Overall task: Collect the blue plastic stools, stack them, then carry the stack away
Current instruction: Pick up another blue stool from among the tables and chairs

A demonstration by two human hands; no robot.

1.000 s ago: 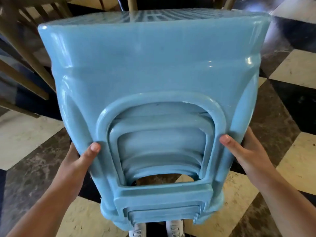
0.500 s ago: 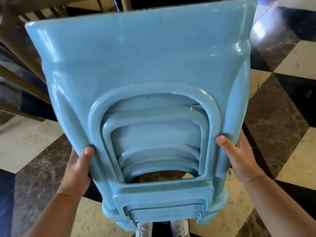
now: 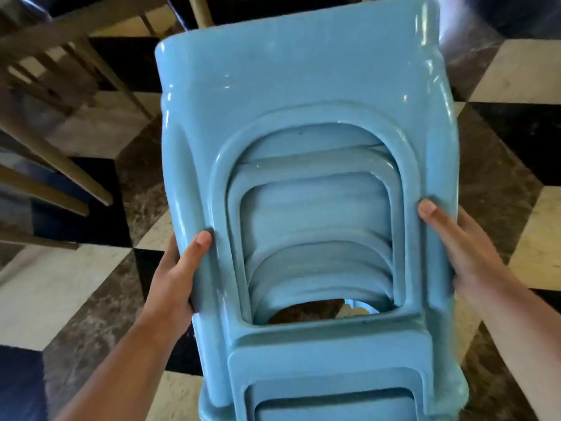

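The stack of blue stools [image 3: 303, 95] is held off the floor in front of the person, filling the middle of the view. Its long axis runs from the top of the frame, where the seat end points up and away, down to the leg ends near the bottom edge; it leans slightly, with the seat end tipped right. Nested arched side openings show several stools, though their number is hard to tell. The left hand [image 3: 179, 268] grips the stack's left leg, thumb on the near face; the right hand [image 3: 455, 247] clamps the right leg likewise. The fingers behind are hidden. The stack's bottom is cut off by the frame. Blurred wooden chair legs [image 3: 60, 165] stand near on the left; checkered floor [image 3: 516, 71] lies open to the right
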